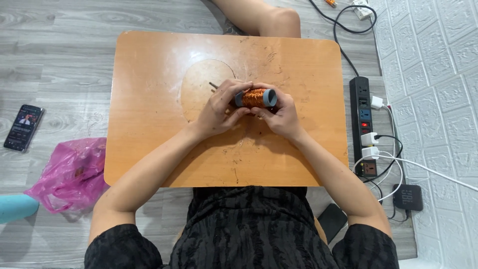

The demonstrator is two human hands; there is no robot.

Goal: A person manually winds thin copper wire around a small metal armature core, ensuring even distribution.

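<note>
Grey wood-look flooring (64, 55) fills the left and top of the frame; white textured wall panelling (433, 74) runs down the right edge. An orange wooden low table (149, 149) with rounded corners occupies the centre. A knee (279, 20) shows beyond its far edge at top centre.

A crumpled pink plastic bag (72, 174) lies on the floor at lower left, touching the table's left edge. A black power strip (362, 127) lies along the table's right side, with white plugs and cables attached. A smartphone (23, 127) with a lit screen lies at far left, well apart from the table. A small black box-shaped device (407, 197) sits at lower right, near the power strip.

At table centre, both hands hold a spool of copper wire (256, 97), lying on its side with grey end flanges. The left hand (219, 109) is closed around the spool's left end; the right hand (281, 115) cups the right end from below, fingers curled under it. A thin dark pin (213, 85), possibly a rod through the spool, protrudes just beyond the left hand.
</note>
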